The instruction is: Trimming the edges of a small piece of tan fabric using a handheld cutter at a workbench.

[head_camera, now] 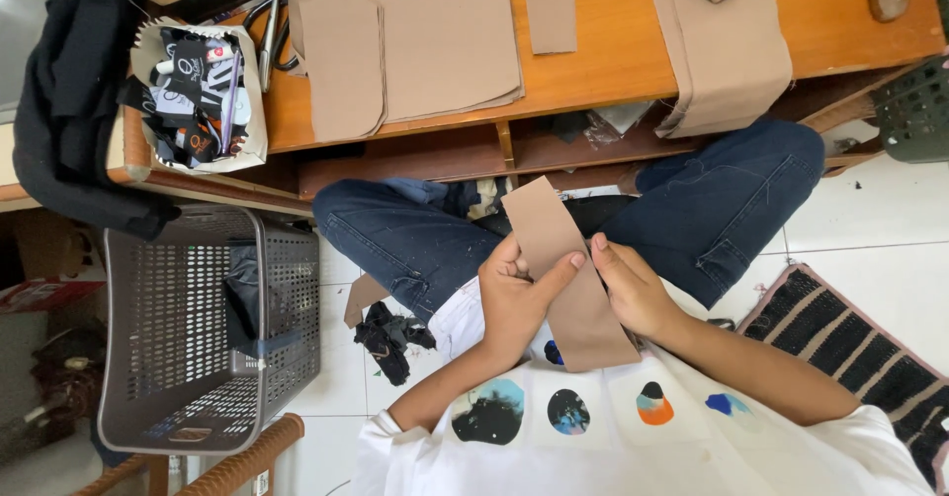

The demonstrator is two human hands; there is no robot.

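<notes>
Both my hands hold a long tan fabric strip (542, 224) over my lap as I sit cross-legged in blue jeans. My left hand (514, 298) grips the strip's left edge, its thumb pressed across the front. From the right edge, my right hand (633, 289) pinches the strip, and its fingertip meets the left thumb. The strip's lower end lies on my white shirt.
A low wooden table (613, 61) ahead carries cut tan fabric pieces (415, 51) and scissors (269, 32). A box of black and white tags (198, 96) sits at its left end. A grey perforated basket (198, 328) stands left, black scraps (390, 338) lie on the floor, and a striped mat (860, 348) lies right.
</notes>
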